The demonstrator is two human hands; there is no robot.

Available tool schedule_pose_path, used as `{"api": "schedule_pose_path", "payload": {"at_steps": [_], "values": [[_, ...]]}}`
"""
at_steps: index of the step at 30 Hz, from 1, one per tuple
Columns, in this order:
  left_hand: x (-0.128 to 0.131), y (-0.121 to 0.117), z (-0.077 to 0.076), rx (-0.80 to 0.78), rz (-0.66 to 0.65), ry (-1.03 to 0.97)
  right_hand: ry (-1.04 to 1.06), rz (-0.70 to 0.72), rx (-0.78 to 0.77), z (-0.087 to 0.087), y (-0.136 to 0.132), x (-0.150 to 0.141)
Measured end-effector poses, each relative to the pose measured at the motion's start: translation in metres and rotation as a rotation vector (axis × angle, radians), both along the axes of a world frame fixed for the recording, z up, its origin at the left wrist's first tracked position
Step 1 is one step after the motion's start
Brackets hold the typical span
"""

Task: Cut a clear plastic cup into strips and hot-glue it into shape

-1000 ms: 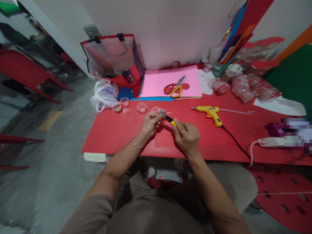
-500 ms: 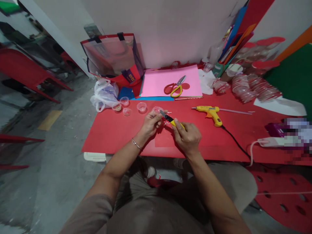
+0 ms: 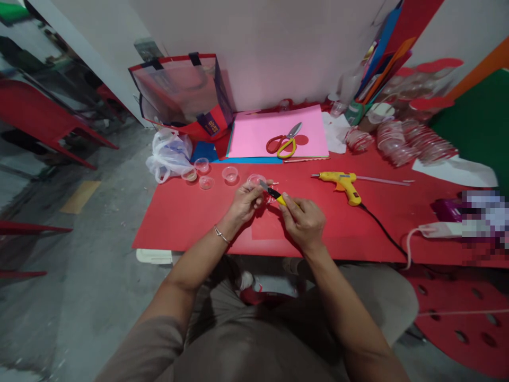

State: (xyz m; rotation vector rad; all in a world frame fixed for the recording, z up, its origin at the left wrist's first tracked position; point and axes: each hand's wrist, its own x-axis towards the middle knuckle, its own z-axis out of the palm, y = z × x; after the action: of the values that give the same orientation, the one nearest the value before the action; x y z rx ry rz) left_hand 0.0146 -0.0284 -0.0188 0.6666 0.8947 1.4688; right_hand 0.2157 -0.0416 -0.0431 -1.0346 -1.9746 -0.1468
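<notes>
My right hand [image 3: 304, 220] is closed around the yellow handle of a black-and-yellow utility knife [image 3: 275, 195], its blade out and pointing up to the left. The blade tip reaches my left hand [image 3: 247, 201], whose fingers are pinched together; whatever they hold is too small or hidden to make out. Just behind those fingers is a clear plastic cup [image 3: 255, 179], partly covered by them. Some clear scraps lie under the knife. To the left stand more small clear cups [image 3: 230, 174] on the red tabletop [image 3: 191, 217].
Scissors [image 3: 287, 146] lie on pink paper [image 3: 254, 130] at the back. A yellow glue gun [image 3: 342, 183] with a cord rests to the right, near stacked cups [image 3: 392, 143]. At the back left are a plastic bag [image 3: 169, 154] and a tote bag [image 3: 183, 95].
Both hands and the knife stay almost in place; the right hand has shifted very slightly left. The whole view has moved a little.
</notes>
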Motion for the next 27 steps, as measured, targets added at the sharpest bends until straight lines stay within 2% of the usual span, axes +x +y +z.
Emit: {"api": "schedule_pose_path", "payload": {"at_steps": [6, 12, 16, 23, 27], "values": [[-0.0005, -0.0008, -0.0007, 0.022, -0.028, 0.010, 0.059, 0.056, -0.036, 0.0008, 0.0011, 0.0012], [-0.0021, -0.0014, -0.0007, 0.023, -0.026, 0.029, 0.025, 0.025, -0.005, 0.0012, 0.0001, 0.0002], [-0.0026, -0.0013, -0.0024, 0.043, -0.003, 0.036, 0.025, 0.012, 0.016, 0.0024, -0.0004, -0.0006], [0.0003, 0.0001, -0.0006, 0.011, 0.030, 0.048, 0.065, 0.057, -0.065, -0.0006, 0.0004, -0.0005], [0.0013, 0.0008, 0.0014, 0.003, 0.094, 0.081, 0.053, 0.011, -0.060, -0.0011, -0.0007, -0.0026]]}}
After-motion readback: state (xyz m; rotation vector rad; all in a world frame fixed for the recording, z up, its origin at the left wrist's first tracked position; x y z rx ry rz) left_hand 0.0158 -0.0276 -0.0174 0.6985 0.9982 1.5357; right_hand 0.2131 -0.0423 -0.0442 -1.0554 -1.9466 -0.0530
